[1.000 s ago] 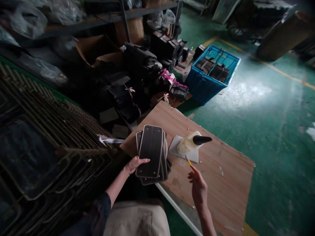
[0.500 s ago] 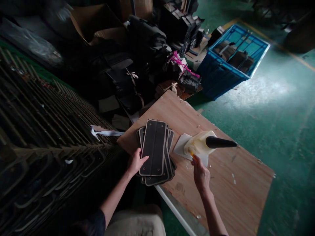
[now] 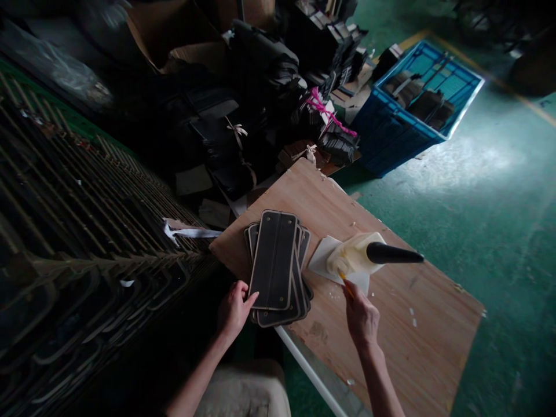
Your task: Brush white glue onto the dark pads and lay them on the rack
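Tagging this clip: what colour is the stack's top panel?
The top panel is near-black, pale-edged; head view shows it.

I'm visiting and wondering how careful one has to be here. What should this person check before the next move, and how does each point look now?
1. Right hand gripping the yellow stick: ok.
2. Left hand at the top panel: ok, the thumb is at its near left corner.
3. Stack neatly squared: not ok, the panels are fanned unevenly.
4. Stack fully on the wooden board: not ok, its near left part appears to jut past the edge.
5. Pale container on the white sheet: ok.
6. Stick's tip wet: cannot tell.
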### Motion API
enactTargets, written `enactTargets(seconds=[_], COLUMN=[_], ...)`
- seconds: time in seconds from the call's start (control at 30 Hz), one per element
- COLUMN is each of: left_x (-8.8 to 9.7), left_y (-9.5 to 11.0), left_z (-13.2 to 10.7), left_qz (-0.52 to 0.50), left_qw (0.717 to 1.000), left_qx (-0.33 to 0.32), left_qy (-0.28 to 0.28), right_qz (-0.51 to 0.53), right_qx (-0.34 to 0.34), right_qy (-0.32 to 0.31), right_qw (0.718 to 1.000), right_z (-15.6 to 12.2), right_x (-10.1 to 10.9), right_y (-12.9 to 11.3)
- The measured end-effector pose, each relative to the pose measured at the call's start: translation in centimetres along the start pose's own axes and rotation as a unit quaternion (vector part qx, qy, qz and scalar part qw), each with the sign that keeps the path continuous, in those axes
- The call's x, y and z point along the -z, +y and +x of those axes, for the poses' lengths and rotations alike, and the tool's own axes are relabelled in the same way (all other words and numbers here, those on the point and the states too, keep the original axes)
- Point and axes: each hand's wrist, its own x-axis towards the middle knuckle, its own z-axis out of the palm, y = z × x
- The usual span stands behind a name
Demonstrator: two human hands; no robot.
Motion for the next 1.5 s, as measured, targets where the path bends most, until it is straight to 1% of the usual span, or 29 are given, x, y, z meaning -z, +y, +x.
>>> enactTargets(seconds=[0.07, 0.17, 0.27, 0.33, 0.37, 0.4, 0.43, 0.47, 0.53, 0.6, 0.63, 0.67, 0.7, 0.77, 0.9, 1.0, 1.13, 1.2, 1.27, 1.33, 1.4, 1.43, 1.5], left_x=[0.1, 0.3, 0.4, 0.4, 0.3, 0.3, 0.3, 0.3, 0.4, 0.6, 0.7, 0.9, 1.0, 1.1, 1.2, 1.2, 0.8, 0.4, 0.2, 0.3, 0.6, 0.7, 0.9], left_y=[0.0, 0.1, 0.1, -0.1, -0.1, -0.2, -0.2, -0.2, 0.0, 0.2, 0.3, 0.5, 0.6, 0.7, 0.7, 0.5, -0.3, -0.8, -1.2, -1.5, -1.7, -1.7, -2.0], left_z=[0.0, 0.3, 0.5, 0.6, 0.6, 0.6, 0.6, 0.6, 0.6, 0.6, 0.7, 0.7, 0.8, 0.8, 0.9, 1.0, 1.1, 1.2, 1.2, 1.3, 1.3, 1.3, 1.3], left_qz=[-0.005, -0.038, -0.081, -0.104, -0.115, -0.129, -0.147, -0.169, -0.218, -0.261, -0.277, -0.290, -0.300, -0.314, -0.320, -0.320, -0.310, -0.311, -0.321, -0.339, -0.362, -0.376, -0.406], left_qw=[1.000, 0.999, 0.996, 0.994, 0.992, 0.990, 0.987, 0.983, 0.969, 0.952, 0.944, 0.937, 0.932, 0.925, 0.922, 0.922, 0.925, 0.927, 0.925, 0.916, 0.902, 0.893, 0.872], left_qx=[0.006, 0.000, 0.011, 0.019, 0.022, 0.025, 0.031, 0.039, 0.062, 0.091, 0.104, 0.115, 0.123, 0.129, 0.133, 0.128, 0.118, 0.108, 0.092, 0.082, 0.081, 0.081, 0.081], left_qy=[-0.017, -0.024, -0.030, -0.034, -0.038, -0.044, -0.054, -0.067, -0.102, -0.133, -0.145, -0.154, -0.161, -0.168, -0.173, -0.177, -0.183, -0.181, -0.183, -0.198, -0.221, -0.234, -0.263], right_qz=[0.007, 0.033, 0.098, 0.169, 0.219, 0.277, 0.338, 0.400, 0.508, 0.565, 0.577, 0.582, 0.583, 0.586, 0.598, 0.615, 0.631, 0.627, 0.617, 0.604, 0.595, 0.590, 0.573], right_qx=[0.027, 0.020, -0.027, -0.088, -0.126, -0.165, -0.199, -0.229, -0.294, -0.360, -0.387, -0.408, -0.421, -0.437, -0.462, -0.463, -0.461, -0.469, -0.475, -0.468, -0.446, -0.428, -0.374], right_qy=[-0.010, -0.012, -0.016, -0.004, 0.011, 0.031, 0.052, 0.072, 0.114, 0.154, 0.173, 0.190, 0.202, 0.213, 0.215, 0.206, 0.190, 0.186, 0.188, 0.187, 0.169, 0.155, 0.124], right_qw=[1.000, 0.999, 0.995, 0.982, 0.967, 0.946, 0.918, 0.885, 0.802, 0.727, 0.698, 0.677, 0.665, 0.649, 0.619, 0.604, 0.595, 0.594, 0.599, 0.617, 0.647, 0.667, 0.719], right_z=[-0.9, -2.1, -2.8, -2.6, -2.4, -2.1, -1.7, -1.2, -0.5, -0.3, -0.3, -0.6, -0.9, -1.9, -3.7, -3.6, -2.8, -3.3, -4.5, -5.6, -6.0, -5.7, -4.3], right_x=[0.6, 1.7, 2.6, 2.8, 2.6, 2.3, 1.8, 1.3, 0.0, -1.1, -1.5, -1.7, -1.8, -1.5, 0.1, 0.5, -0.5, -0.8, -0.3, 0.9, 2.3, 3.0, 4.1], right_y=[-0.1, -0.2, -0.4, -0.8, -1.0, -1.3, -1.5, -1.8, -2.0, -2.0, -1.9, -1.8, -1.6, -1.4, -1.3, -1.3, -0.9, -0.7, -0.8, -1.5, -3.0, -4.1, -6.7])
